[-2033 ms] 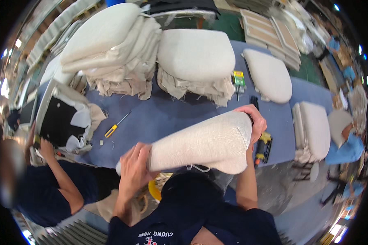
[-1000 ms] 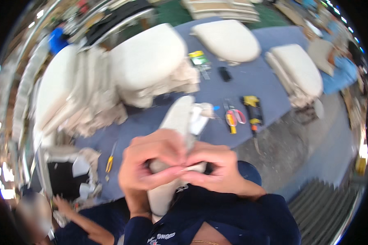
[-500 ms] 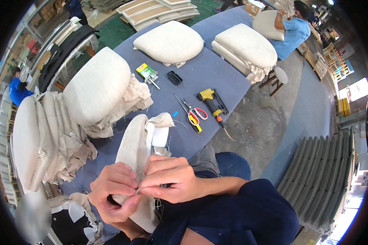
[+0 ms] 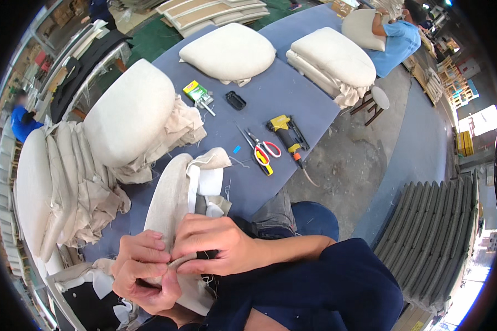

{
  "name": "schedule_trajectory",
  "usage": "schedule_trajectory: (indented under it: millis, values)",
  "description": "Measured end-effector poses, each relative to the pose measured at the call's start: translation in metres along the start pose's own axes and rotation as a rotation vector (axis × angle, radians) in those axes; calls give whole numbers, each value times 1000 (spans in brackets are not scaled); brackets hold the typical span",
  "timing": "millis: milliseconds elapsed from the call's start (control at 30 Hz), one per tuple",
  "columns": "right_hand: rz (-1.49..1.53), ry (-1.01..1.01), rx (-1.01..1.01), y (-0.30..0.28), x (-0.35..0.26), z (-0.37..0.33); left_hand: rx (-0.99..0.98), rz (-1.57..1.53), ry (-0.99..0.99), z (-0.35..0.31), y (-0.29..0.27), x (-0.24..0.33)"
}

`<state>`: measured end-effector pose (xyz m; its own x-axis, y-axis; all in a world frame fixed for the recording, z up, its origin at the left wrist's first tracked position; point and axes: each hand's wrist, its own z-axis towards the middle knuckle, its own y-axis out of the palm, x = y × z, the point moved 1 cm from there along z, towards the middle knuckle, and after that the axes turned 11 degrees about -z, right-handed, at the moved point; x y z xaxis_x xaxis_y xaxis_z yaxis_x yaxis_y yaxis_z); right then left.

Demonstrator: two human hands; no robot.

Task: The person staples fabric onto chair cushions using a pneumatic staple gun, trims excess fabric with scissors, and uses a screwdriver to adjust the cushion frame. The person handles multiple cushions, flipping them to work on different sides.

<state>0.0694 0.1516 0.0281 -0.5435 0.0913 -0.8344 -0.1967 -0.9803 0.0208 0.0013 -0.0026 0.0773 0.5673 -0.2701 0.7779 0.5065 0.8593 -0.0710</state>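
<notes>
A beige fabric-covered seat cushion (image 4: pixel 164 193) stands on edge in front of me, its loose cloth and white padding (image 4: pixel 210 182) showing along the right side. My left hand (image 4: pixel 146 270) pinches the edge of the fabric cover, fingers closed. Right beside it, my right hand (image 4: pixel 215 245) is closed on the same strip of cloth, which is folded between the fingertips. Beyond the cushion lie red-and-white-handled scissors (image 4: pixel 266 150), a tool with a yellow-and-black handle (image 4: pixel 264 164) and a yellow-and-black staple gun (image 4: pixel 286 135) with its hose.
On the blue table (image 4: pixel 292 105) are a green-and-yellow box (image 4: pixel 195 91), a black tray (image 4: pixel 236 100) and several cushions (image 4: pixel 226 52). Stacked covered pads (image 4: pixel 49 187) stand at the left. A person in light blue (image 4: pixel 395 44) handles a cushion at far right; grey pads (image 4: pixel 425 243) stand at right.
Both hands have moved slightly left with the cushion, which leans further left. More of the folded fabric edge shows between my fingers.
</notes>
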Motion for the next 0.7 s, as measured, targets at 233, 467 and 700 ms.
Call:
schedule_trajectory:
  millis: [233, 467, 700]
  values:
    - [6, -114, 88, 6, 2, 0, -65, 15, 7, -3, -6, -1]
    - [-154, -59, 134, 7, -4, 4, -13, 24, -17, -3, -4, 1]
    - [-101, -43, 56, 8, -4, 2, 33, -10, -104, -8, -1, 12]
